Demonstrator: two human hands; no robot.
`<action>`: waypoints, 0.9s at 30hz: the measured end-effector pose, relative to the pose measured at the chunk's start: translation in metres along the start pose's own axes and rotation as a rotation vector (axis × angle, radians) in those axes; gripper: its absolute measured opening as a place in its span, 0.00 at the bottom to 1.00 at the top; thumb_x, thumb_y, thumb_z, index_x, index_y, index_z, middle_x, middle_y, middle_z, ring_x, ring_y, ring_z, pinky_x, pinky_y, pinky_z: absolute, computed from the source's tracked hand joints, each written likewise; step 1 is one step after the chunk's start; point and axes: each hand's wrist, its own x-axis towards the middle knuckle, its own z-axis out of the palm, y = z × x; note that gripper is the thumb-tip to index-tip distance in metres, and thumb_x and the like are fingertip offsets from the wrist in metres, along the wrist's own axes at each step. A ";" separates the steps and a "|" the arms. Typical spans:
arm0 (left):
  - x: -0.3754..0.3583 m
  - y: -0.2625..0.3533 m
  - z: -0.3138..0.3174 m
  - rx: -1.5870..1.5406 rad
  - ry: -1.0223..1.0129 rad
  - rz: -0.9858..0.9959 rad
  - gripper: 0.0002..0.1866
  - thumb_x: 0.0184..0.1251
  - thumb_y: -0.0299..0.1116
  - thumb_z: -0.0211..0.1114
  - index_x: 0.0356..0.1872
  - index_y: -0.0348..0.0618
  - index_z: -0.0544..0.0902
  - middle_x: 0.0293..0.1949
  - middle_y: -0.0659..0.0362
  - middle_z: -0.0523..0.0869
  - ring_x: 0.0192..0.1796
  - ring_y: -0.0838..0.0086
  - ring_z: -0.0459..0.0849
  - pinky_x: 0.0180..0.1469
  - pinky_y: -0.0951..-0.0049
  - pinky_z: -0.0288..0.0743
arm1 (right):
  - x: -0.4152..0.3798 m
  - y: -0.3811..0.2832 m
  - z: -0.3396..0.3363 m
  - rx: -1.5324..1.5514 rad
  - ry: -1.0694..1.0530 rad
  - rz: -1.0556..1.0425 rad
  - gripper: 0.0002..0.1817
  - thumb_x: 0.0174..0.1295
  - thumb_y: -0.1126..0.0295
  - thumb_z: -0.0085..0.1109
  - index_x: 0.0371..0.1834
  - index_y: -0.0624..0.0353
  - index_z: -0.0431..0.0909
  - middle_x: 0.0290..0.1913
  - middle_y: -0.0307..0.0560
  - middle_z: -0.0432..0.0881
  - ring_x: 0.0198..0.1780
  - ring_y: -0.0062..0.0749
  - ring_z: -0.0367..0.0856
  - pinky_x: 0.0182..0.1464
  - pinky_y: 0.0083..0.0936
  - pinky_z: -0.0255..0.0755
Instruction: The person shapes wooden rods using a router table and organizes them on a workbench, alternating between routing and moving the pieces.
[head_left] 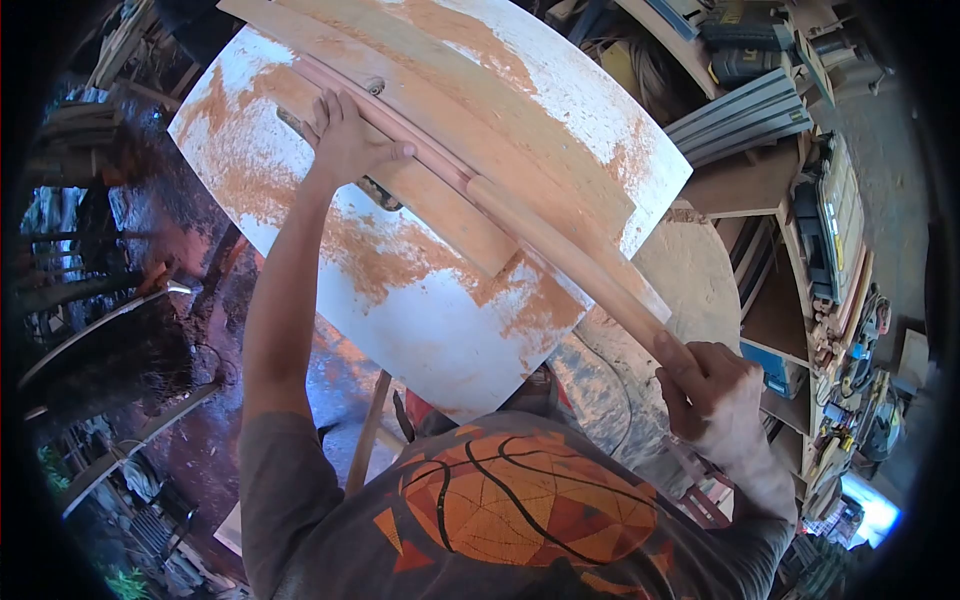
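Grasping a wooden strip (580, 252) at right, pressing flat at upper left

Clenching the lower end of the wooden strip with the right hand (710, 388), fingers curled around it, right of centre and below mid-frame. Resting the left hand (343, 140) flat at upper left, spread over a short board (455, 215) and a reddish strip (435, 155), closed around neither. Running, as to the wooden strip, diagonally from mid-frame toward lower right, out past the edge of a white tabletop (430, 330). Meeting the reddish strip near mid-frame; cannot tell whether joined or merely touching. Flanked on the upper side by a long, wide board (520, 160). Strewn, across much of the white tabletop, with orange-brown dust (372, 265). Bordered at right by wooden shelving (740, 187) with pale slats (740, 120) stacked at upper right, and at the bottom by a dark shirt (540, 490) with an orange ball print.
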 end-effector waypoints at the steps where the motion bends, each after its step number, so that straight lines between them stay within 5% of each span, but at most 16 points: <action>1: 0.001 -0.001 -0.002 0.000 0.002 0.000 0.86 0.35 0.83 0.74 0.81 0.21 0.42 0.82 0.27 0.41 0.85 0.36 0.32 0.81 0.32 0.27 | 0.002 -0.001 0.000 -0.002 -0.001 -0.001 0.27 0.56 0.75 0.70 0.62 0.59 0.82 0.29 0.46 0.80 0.25 0.39 0.81 0.25 0.34 0.73; 27: 0.059 -0.051 -0.030 0.063 -0.014 -0.056 0.85 0.35 0.79 0.78 0.82 0.24 0.42 0.83 0.31 0.41 0.85 0.37 0.33 0.81 0.33 0.30 | 0.078 -0.018 -0.001 -0.061 -0.011 -0.023 0.24 0.57 0.72 0.70 0.60 0.56 0.85 0.24 0.41 0.75 0.24 0.35 0.80 0.24 0.34 0.71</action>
